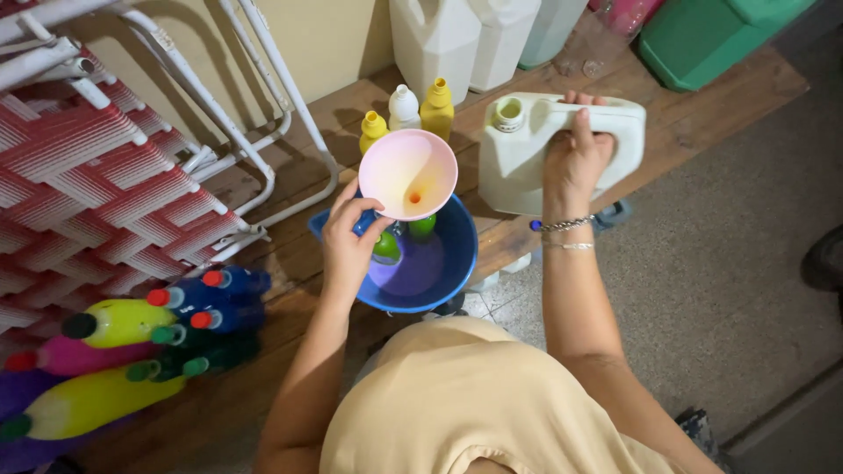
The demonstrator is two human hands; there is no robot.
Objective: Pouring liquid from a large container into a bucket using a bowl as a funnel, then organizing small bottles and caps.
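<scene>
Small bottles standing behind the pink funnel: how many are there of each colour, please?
Yellow bottles: 2
White bottle: 1
Total: 3

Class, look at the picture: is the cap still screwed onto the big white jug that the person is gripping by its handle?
No. The white jug, held by the right hand, shows an open, uncapped neck facing up beside the pink funnel.

Pink funnel (408, 174) upright over blue basin (457, 254); white jug (518, 158), cap off, tilted on wood bench.
</scene>
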